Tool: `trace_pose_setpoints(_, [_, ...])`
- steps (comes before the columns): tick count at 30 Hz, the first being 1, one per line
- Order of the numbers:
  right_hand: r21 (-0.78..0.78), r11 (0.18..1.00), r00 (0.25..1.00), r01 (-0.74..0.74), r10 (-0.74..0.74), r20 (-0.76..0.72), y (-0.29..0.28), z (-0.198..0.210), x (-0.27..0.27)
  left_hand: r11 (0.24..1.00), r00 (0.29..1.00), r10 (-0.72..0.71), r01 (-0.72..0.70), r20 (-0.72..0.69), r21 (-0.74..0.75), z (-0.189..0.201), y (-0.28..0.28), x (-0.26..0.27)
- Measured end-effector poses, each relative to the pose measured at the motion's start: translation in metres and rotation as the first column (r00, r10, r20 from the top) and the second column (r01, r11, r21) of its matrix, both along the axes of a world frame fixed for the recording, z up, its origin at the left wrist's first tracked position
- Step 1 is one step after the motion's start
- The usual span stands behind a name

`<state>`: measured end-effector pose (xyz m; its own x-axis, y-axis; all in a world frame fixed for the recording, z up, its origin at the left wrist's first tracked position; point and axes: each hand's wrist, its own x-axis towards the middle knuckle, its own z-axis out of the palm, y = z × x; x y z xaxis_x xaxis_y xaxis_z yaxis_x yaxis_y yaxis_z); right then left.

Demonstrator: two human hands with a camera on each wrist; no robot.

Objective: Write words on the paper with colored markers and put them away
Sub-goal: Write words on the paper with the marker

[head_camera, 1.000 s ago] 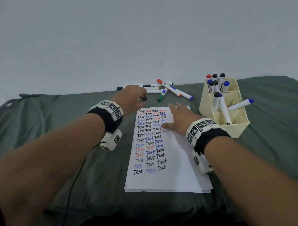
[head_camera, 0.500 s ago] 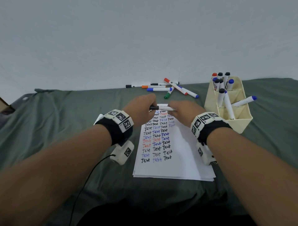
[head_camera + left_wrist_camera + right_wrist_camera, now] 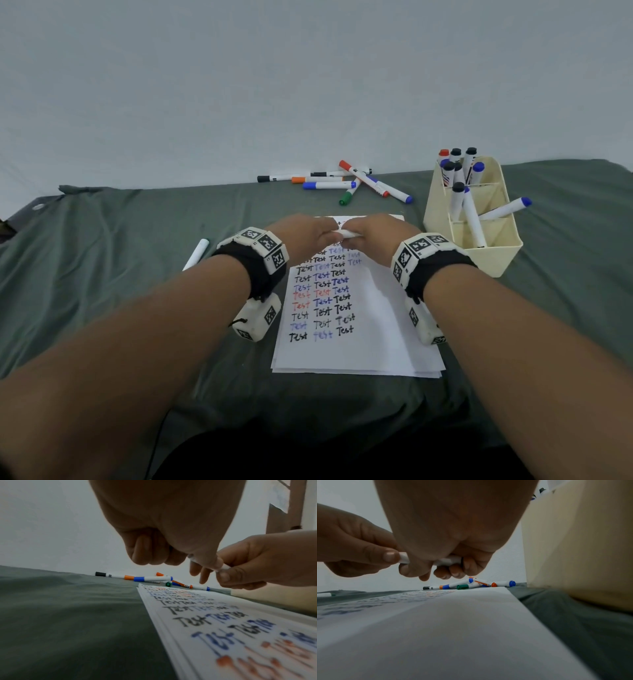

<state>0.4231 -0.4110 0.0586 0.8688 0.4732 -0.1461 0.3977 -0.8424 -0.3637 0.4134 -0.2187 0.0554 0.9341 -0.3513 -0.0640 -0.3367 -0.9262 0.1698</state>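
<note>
a white marker [image 3: 346,233] is gripped at both ends by the left hand [image 3: 301,236] and right hand [image 3: 373,236], above the far end of the paper [image 3: 370,329]. several capped markers are held upright or leaning in the cream organizer [image 3: 493,253] nearby.

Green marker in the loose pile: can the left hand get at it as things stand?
Probably not yet: the path over the paper to the green marker looks open, but the left hand grips a marker with the right hand.
</note>
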Motion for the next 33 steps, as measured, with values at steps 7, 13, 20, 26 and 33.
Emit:
trace_pose_setpoints(7, [-0.040, 0.999, 0.997, 0.027, -0.024, 0.077, -0.002, 0.003, -0.002, 0.978, 0.991, 0.133, -0.135, -0.023, -0.159, -0.003, 0.022, -0.005])
trace_pose_setpoints(13, [-0.084, 0.995, 0.995, 0.048, -0.040, 0.095, -0.004, 0.005, -0.001, 0.933, 0.934, 0.348, -0.338, 0.076, -0.120, -0.008, 0.074, -0.010])
trace_pose_setpoints(20, [-0.121, 0.992, 0.995, 0.043, -0.031, 0.098, -0.003, 0.008, -0.003, 0.952, 0.970, 0.236, -0.242, 0.054, 0.187, -0.003, 0.098, -0.001])
trace_pose_setpoints(26, [-0.128, 0.991, 0.995, 0.047, -0.035, 0.095, -0.004, 0.008, -0.003, 0.952, 0.955, 0.295, -0.297, 0.034, 0.071, -0.011, 0.093, -0.004])
trace_pose_setpoints(33, [-0.098, 0.995, 0.994, 0.036, -0.026, 0.103, -0.006, 0.004, 0.002, 0.953, 0.937, 0.194, -0.251, 0.290, 0.171, -0.007, 0.066, -0.028])
